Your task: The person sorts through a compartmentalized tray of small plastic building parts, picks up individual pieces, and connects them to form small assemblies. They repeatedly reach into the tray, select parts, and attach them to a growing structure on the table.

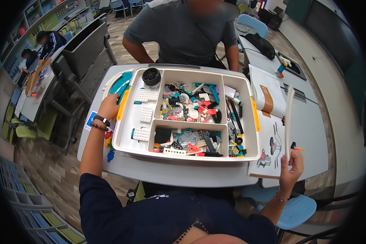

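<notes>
The white compartmented parts tray [131, 122] sits mid-table, full of loose building pieces, so by the look of it building has barely begun. The left hand [109, 106] is curled over the tray's left rim by its yellow latch [123, 104]. The right hand [292, 164], right of the tray, pinches a page [288, 118] of the instruction booklet [268, 134] upright, mid-turn.

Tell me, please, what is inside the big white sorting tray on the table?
The white sorting tray holds mixed building pieces, white plates and a round black part. Pieces buried deeper in the heaps cannot be seen.
</notes>
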A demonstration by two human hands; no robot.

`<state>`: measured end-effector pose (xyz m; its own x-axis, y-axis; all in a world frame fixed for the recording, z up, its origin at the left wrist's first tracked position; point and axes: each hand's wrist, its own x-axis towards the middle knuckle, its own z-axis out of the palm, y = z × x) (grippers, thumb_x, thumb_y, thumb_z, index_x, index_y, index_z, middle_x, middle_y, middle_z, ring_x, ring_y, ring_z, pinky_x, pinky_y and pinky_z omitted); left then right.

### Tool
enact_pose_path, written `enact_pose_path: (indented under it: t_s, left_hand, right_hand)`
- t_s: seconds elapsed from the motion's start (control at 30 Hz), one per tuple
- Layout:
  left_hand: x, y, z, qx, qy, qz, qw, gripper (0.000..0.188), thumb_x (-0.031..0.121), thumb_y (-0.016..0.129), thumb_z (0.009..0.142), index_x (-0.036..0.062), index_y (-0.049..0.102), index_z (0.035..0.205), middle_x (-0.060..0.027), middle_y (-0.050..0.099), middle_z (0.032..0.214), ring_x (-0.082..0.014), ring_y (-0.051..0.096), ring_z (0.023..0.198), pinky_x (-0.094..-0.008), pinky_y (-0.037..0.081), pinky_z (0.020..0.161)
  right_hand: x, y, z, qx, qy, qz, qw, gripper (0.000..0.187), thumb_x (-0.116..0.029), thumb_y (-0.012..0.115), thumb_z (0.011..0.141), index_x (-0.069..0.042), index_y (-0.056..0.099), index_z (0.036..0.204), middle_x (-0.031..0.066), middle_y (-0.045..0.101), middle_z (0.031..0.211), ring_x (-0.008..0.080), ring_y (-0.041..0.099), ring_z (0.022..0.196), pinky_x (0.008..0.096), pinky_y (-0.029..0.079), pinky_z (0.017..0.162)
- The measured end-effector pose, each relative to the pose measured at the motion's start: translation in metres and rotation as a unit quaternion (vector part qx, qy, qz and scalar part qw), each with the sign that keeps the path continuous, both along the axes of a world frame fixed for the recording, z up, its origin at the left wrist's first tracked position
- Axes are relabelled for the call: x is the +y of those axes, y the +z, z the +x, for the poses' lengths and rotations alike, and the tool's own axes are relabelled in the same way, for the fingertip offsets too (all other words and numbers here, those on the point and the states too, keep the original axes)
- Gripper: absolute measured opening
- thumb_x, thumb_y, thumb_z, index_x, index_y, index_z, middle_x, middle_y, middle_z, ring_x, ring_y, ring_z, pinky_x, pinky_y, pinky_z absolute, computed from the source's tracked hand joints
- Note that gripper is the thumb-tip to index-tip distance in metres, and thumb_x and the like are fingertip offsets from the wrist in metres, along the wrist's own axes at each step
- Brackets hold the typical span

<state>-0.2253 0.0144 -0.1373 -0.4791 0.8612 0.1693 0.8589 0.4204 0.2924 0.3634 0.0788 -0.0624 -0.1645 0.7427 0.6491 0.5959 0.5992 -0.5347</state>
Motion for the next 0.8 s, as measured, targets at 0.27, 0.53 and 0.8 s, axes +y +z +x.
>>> enact_pose_path:
  t_s: [0.27,0.53,0.8]
  left_hand:
    - [-0.022,0.042,0.031,0.086,-0.017,0.16,0.983,0.029,0.019,0.062,0.081,0.0017,0.059,0.104,-0.0131,0.06,0.081,-0.0265,0.058,0.07,-0.035,0.046,0.063]
    - [-0.049,0.107,0.192,-0.373,-0.273,0.168,0.871,0.035,0.017,0.058,0.085,0.0042,0.054,0.117,-0.004,0.059,0.093,-0.0096,0.054,0.082,-0.0257,0.043,0.073]
    - [-0.051,0.078,0.276,-0.657,-0.336,0.155,0.657,0.042,0.018,0.058,0.088,-0.0016,0.045,0.123,-0.0108,0.054,0.116,-0.0179,0.054,0.105,-0.0322,0.044,0.09]
  right_hand:
    - [0.001,0.0,-0.043,-0.037,0.133,0.05,0.989,0.03,-0.01,0.076,0.064,-0.002,0.063,0.09,0.0033,0.052,0.068,0.0132,0.039,0.055,0.0247,0.034,0.05]
    - [-0.015,-0.001,-0.094,-0.042,0.239,0.085,0.966,0.041,-0.013,0.082,0.059,-0.003,0.064,0.095,0.0049,0.053,0.067,0.0186,0.046,0.057,0.0288,0.039,0.053]
    - [-0.029,-0.007,-0.129,-0.06,0.285,0.147,0.945,0.045,-0.011,0.08,0.059,-0.003,0.063,0.1,0.0062,0.052,0.07,0.0225,0.049,0.061,0.0335,0.046,0.06]
